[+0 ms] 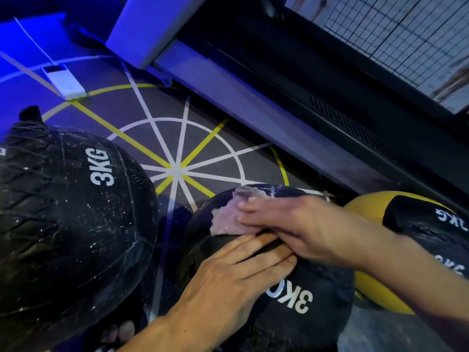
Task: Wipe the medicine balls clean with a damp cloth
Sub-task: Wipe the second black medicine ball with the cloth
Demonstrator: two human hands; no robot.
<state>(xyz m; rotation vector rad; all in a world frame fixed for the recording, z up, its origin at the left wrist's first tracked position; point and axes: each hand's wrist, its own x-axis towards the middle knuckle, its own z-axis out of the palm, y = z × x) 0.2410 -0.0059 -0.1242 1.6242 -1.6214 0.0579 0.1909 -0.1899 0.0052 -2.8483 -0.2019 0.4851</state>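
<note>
Pressing flat with my right hand (291, 222), fingers straight and close together on the cloth (228, 214), pale and crumpled, atop the middle ball (291, 308). My left hand (228, 278) lies on that ball's near side, fingers straight, slightly spread, tips just under the cloth. Big dusty 3KG ball (71, 212) sits left, yellow ball (406, 224) right, all on the floor (203, 138) with its star lines.

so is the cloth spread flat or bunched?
Bunched: the cloth shows crumpled folds under the right hand atop the middle ball.
</note>
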